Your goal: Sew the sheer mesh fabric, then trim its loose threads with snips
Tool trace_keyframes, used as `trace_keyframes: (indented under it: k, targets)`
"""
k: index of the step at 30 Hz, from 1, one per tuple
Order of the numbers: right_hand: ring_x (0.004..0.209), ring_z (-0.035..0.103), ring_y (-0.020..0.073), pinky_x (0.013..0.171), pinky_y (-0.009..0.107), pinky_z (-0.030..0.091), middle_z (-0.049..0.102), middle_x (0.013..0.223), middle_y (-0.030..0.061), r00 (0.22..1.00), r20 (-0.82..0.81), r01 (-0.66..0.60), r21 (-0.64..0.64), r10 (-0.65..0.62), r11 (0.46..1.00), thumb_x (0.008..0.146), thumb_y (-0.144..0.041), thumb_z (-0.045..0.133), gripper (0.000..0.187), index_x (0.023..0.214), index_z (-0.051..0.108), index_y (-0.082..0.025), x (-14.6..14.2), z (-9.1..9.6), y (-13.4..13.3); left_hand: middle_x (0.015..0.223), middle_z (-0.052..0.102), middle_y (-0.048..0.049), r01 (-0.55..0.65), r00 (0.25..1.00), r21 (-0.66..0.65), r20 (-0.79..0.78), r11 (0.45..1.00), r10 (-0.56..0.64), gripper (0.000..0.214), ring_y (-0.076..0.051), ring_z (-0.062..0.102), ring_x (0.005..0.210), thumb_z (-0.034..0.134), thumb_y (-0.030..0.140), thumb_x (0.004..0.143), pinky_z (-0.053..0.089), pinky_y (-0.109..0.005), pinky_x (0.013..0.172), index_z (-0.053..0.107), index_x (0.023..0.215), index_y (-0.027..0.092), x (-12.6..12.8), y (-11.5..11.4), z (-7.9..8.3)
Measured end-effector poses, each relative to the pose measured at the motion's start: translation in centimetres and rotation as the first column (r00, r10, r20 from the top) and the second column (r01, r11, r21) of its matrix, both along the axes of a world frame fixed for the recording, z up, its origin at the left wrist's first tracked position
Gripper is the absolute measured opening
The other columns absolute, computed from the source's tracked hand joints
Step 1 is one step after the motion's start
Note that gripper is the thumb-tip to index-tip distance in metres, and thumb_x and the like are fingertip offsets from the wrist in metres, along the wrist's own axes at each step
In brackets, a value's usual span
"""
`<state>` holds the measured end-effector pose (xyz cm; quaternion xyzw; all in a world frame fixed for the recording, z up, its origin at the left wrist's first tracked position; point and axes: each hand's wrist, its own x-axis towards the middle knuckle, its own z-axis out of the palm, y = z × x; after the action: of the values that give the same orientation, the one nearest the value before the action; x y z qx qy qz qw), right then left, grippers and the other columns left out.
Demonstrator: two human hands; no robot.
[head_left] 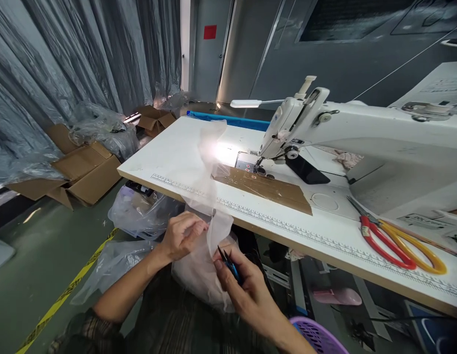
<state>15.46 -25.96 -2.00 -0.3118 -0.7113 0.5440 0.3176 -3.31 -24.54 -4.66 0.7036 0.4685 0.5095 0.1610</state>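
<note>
A strip of sheer, pale pinkish-white fabric (219,228) runs from the table over its front edge and gathers in my lap. My left hand (184,235) is closed, with its fingertips pinched at the left edge of the fabric. In my right hand (246,282) are thread snips (230,265) with dark pointed blades and a blue body. Their tips point up toward the fabric, and the thumb and fingers of this hand also touch the cloth. Beyond the hands stands a white sewing machine (283,123), its lamp shining on the needle area.
Red-and-yellow-handled scissors (401,241) lie on the white table (158,152), right of a brown board (269,189) and a black phone (307,169). Cardboard boxes (90,172) and plastic bags (140,211) sit at left. A purple basket (317,337) is below the table.
</note>
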Motion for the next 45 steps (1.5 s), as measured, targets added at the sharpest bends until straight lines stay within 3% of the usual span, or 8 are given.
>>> trace_keyframes:
  k: [3,8,13,17,22,27,35,45]
  targets:
    - [0.044,0.039,0.0082,0.046,0.02,0.034,0.042,0.052,-0.0074,0.992,-0.043,-0.129,-0.243,0.123,0.961,0.097,-0.049,0.04,0.031,0.085,0.045,-0.021,0.5,-0.5,-1.2,0.084,0.071,-0.0104,0.115,0.993,-0.232,0.046,0.966,-0.107,0.062,-0.02,0.065,0.079,0.023,0.054,0.097,0.049,-0.032,0.075,0.07,0.092,0.014,0.3,0.1,-1.4]
    - [0.04,0.044,0.0064,0.041,0.018,0.035,0.05,0.06,-0.0067,0.987,-0.072,-0.16,-0.402,0.143,0.902,0.092,-0.055,0.047,0.035,0.101,0.045,-0.021,0.9,-1.2,-1.7,0.141,0.05,-0.016,0.298,0.951,-0.213,0.157,0.931,-0.268,0.081,-0.032,0.042,0.132,0.021,0.074,0.087,0.025,-0.044,0.113,0.057,0.129,0.015,0.0,0.2,-1.9]
    - [0.041,0.044,0.0068,0.04,0.019,0.038,0.05,0.066,-0.0048,0.991,0.017,-0.121,-0.339,0.135,0.933,0.093,-0.052,0.045,0.033,0.104,0.051,-0.022,1.7,-1.9,-1.0,0.119,0.065,-0.0145,0.491,0.848,-0.297,0.377,0.819,-0.372,0.046,-0.029,0.057,0.113,0.054,0.058,0.084,0.038,-0.041,0.101,0.069,0.084,0.014,-0.3,0.2,-1.0]
    - [0.055,0.049,0.0106,0.052,0.022,0.042,0.054,0.067,-0.0021,0.983,0.151,-0.098,-0.074,0.108,0.992,0.092,-0.035,0.05,0.018,0.091,0.058,-0.019,2.6,-2.8,0.9,0.069,0.062,-0.0023,0.41,0.86,-0.482,0.488,0.774,-0.151,0.038,-0.012,0.055,0.064,0.07,0.05,0.075,0.045,-0.025,0.066,0.062,0.074,0.013,-0.4,-0.3,-1.0]
    - [0.059,0.048,0.013,0.054,0.024,0.039,0.055,0.068,-0.0001,0.968,0.248,-0.055,0.041,0.043,0.998,0.094,-0.045,0.044,0.032,0.084,0.059,-0.019,2.2,-3.5,4.1,0.073,0.061,-0.0014,0.296,0.845,-0.592,0.528,0.75,0.083,0.041,-0.008,0.049,0.059,0.073,0.051,0.071,0.039,-0.019,0.054,0.068,0.084,0.012,-0.8,-1.3,-1.1]
    - [0.057,0.047,0.0138,0.054,0.026,0.037,0.052,0.065,0.0004,0.974,0.222,-0.061,0.044,0.049,0.997,0.096,-0.06,0.024,0.058,0.077,0.06,-0.018,-0.5,-3.3,6.1,0.079,0.068,-0.005,0.213,0.899,-0.593,0.431,0.776,0.083,0.039,-0.01,0.052,0.062,0.068,0.049,0.078,0.041,-0.02,0.056,0.073,0.09,0.012,-1.3,-1.6,-1.2]
    - [0.054,0.044,0.0128,0.054,0.025,0.034,0.045,0.058,-0.0029,0.954,0.236,-0.215,0.106,0.186,0.971,0.095,-0.061,0.027,0.056,0.069,0.054,-0.019,-2.7,-3.7,7.3,0.085,0.073,-0.0088,0.218,0.921,-0.582,0.389,0.783,0.033,0.035,-0.016,0.059,0.072,0.062,0.045,0.083,0.045,-0.025,0.064,0.075,0.09,0.012,-1.5,-1.8,-0.4]
    - [0.055,0.045,0.0138,0.055,0.025,0.036,0.046,0.059,-0.0027,0.954,0.279,-0.152,0.128,0.112,0.98,0.096,-0.059,0.025,0.055,0.079,0.058,-0.019,-2.5,-4.4,6.8,0.079,0.07,-0.005,0.268,0.846,-0.587,0.523,0.764,0.105,0.029,-0.012,0.055,0.064,0.067,0.041,0.079,0.039,-0.021,0.058,0.075,0.084,0.014,-1.8,-1.8,-1.2]
